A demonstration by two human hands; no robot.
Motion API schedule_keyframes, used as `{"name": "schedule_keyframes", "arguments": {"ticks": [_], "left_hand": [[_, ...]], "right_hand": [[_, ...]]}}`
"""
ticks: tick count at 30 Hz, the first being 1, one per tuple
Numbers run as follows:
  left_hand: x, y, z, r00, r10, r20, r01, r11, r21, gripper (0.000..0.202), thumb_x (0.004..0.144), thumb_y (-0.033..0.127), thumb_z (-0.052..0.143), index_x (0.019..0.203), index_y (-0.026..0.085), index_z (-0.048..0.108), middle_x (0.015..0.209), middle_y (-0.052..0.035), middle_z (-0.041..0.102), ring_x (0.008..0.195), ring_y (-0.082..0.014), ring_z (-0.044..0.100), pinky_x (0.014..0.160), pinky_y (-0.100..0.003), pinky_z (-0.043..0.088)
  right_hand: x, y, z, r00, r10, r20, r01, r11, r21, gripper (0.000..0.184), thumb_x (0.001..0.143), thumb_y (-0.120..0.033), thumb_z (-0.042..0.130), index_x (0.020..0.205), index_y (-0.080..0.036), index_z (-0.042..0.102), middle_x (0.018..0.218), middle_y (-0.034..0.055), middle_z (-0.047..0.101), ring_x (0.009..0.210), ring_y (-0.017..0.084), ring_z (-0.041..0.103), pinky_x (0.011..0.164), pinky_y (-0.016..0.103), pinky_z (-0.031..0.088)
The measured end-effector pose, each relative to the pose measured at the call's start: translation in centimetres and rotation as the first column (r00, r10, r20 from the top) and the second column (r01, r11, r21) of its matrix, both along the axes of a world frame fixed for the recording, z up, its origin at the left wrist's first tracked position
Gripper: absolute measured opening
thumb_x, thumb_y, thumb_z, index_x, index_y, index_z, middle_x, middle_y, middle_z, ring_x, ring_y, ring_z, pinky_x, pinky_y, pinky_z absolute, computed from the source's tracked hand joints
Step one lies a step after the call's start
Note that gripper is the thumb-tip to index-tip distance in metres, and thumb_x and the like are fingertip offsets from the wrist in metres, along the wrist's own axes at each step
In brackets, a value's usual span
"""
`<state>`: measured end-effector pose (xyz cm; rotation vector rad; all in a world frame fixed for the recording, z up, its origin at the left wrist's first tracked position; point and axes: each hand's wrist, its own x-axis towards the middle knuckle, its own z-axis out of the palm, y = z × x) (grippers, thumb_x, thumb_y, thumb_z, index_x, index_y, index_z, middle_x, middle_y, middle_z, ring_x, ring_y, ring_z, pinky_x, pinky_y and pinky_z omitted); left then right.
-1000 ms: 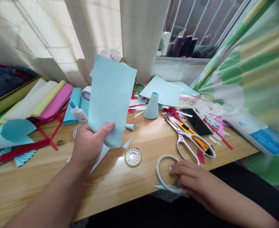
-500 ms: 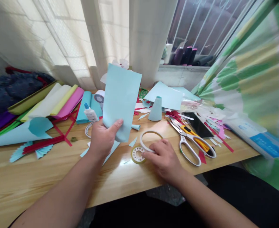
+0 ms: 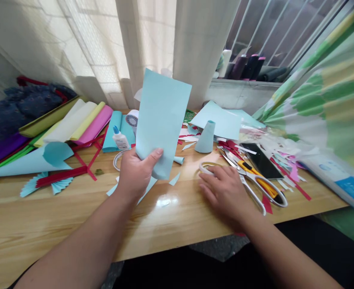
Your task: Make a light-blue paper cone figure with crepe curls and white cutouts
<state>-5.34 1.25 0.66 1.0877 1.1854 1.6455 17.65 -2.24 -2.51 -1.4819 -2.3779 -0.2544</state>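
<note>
My left hand (image 3: 137, 173) is closed on the lower edge of a light blue paper sheet (image 3: 162, 116) and holds it upright above the wooden table (image 3: 44, 216). My right hand (image 3: 226, 193) lies palm down on the table with its fingers stretched out. Its fingertips rest on a white tape ring (image 3: 205, 166), partly hidden under them. White-handled scissors (image 3: 257, 188) lie just to the right of this hand.
A small blue paper cone (image 3: 206, 137), a yellow utility knife (image 3: 257, 176) and a black phone (image 3: 263, 161) sit among paper scraps at the right. A glue bottle (image 3: 120, 139) and coloured paper rolls (image 3: 77, 122) lie at the left. Green patterned cloth (image 3: 324, 100) hangs at the right.
My right hand has slid the white ring from the near table edge up towards the scissors. The small round tape roll is no longer visible. My left hand keeps hold of the sheet.
</note>
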Motion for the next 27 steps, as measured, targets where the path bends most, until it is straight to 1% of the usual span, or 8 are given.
{"name": "schedule_keyframes", "arguments": {"ticks": [6, 8, 11, 13, 16, 19, 23, 27], "left_hand": [[0.0, 0.1, 0.1, 1.000, 0.015, 0.001, -0.015, 1.000, -0.004, 0.025, 0.064, 0.034, 0.075, 0.079, 0.016, 0.070, 0.079, -0.0041, 0.072, 0.084, -0.0240, 0.067, 0.076, -0.035, 0.055], [0.0, 0.0, 0.2, 1.000, 0.022, -0.019, -0.022, 1.000, -0.015, 0.025, 0.063, 0.035, 0.074, 0.079, 0.016, 0.070, 0.079, -0.0044, 0.072, 0.085, -0.0254, 0.067, 0.075, -0.036, 0.056], [0.1, -0.1, 0.2, 0.999, 0.033, -0.035, -0.034, 0.999, -0.027, 0.024, 0.063, 0.035, 0.074, 0.078, 0.017, 0.070, 0.076, -0.0034, 0.072, 0.086, -0.0254, 0.067, 0.077, -0.036, 0.056], [0.2, 0.0, 0.2, 0.999, 0.032, -0.026, -0.033, 0.999, -0.018, 0.023, 0.063, 0.033, 0.075, 0.079, 0.018, 0.069, 0.077, -0.0028, 0.072, 0.086, -0.0242, 0.067, 0.079, -0.036, 0.056], [0.3, 0.2, 0.0, 1.000, 0.021, -0.010, -0.021, 1.000, 0.015, 0.025, 0.064, 0.030, 0.075, 0.085, 0.018, 0.070, 0.087, -0.0031, 0.073, 0.084, -0.0225, 0.068, 0.081, -0.035, 0.055], [0.4, 0.3, -0.2, 1.000, 0.008, -0.005, -0.008, 0.999, 0.039, 0.024, 0.064, 0.027, 0.075, 0.086, 0.017, 0.070, 0.090, -0.0032, 0.073, 0.083, -0.0210, 0.067, 0.083, -0.035, 0.055], [0.4, 0.2, -0.4, 1.000, -0.001, -0.001, 0.001, 1.000, 0.028, 0.025, 0.064, 0.027, 0.076, 0.085, 0.016, 0.071, 0.089, -0.0037, 0.073, 0.082, -0.0212, 0.067, 0.083, -0.037, 0.055], [0.6, 0.0, -0.6, 1.000, -0.008, -0.011, 0.008, 1.000, -0.026, 0.028, 0.062, 0.029, 0.076, 0.087, 0.016, 0.071, 0.091, -0.0051, 0.073, 0.086, -0.0240, 0.067, 0.084, -0.039, 0.054]], "right_hand": [[-2.1, 0.5, 0.1, 0.999, 0.052, 0.016, -0.051, 0.997, -0.054, 0.019, 0.084, -0.032, 0.055, 0.086, -0.020, 0.069, 0.115, 0.0122, 0.061, 0.105, 0.030, 0.050, 0.092, 0.049, 0.035], [-3.2, 0.4, -0.2, 0.996, 0.086, -0.026, -0.088, 0.993, -0.077, 0.024, 0.085, -0.033, 0.054, 0.100, -0.019, 0.066, 0.127, 0.0148, 0.054, 0.117, 0.032, 0.044, 0.099, 0.051, 0.031], [-5.6, 0.0, -0.8, 0.990, 0.113, -0.078, -0.126, 0.974, -0.190, 0.054, 0.086, -0.043, 0.052, 0.129, -0.011, 0.048, 0.142, 0.0221, 0.039, 0.130, 0.035, 0.032, 0.104, 0.052, 0.027], [-7.2, -0.4, -1.2, 0.971, 0.213, -0.105, -0.235, 0.922, -0.309, 0.068, 0.084, -0.053, 0.050, 0.138, -0.012, 0.038, 0.145, 0.0212, 0.035, 0.134, 0.035, 0.028, 0.106, 0.051, 0.028], [-7.9, -1.5, -1.6, 0.881, 0.451, -0.143, -0.469, 0.793, -0.389, 0.060, 0.089, -0.052, 0.043, 0.138, -0.018, 0.039, 0.148, 0.0117, 0.034, 0.137, 0.030, 0.024, 0.110, 0.046, 0.024], [-5.9, -3.5, -1.5, 0.795, 0.580, -0.177, -0.597, 0.697, -0.397, 0.045, 0.096, -0.036, 0.036, 0.136, -0.015, 0.044, 0.146, 0.0051, 0.040, 0.137, 0.021, 0.027, 0.114, 0.036, 0.019], [0.0, -7.4, -0.7, 0.782, 0.573, -0.247, -0.621, 0.679, -0.391, 0.038, 0.094, -0.023, 0.040, 0.128, -0.011, 0.052, 0.134, 0.0045, 0.054, 0.129, 0.016, 0.042, 0.111, 0.029, 0.029], [6.3, -10.9, 0.3, 0.855, 0.403, -0.327, -0.490, 0.834, -0.253, 0.025, 0.086, -0.021, 0.051, 0.107, -0.018, 0.063, 0.105, 0.0104, 0.071, 0.104, 0.021, 0.064, 0.090, 0.033, 0.051]]}}
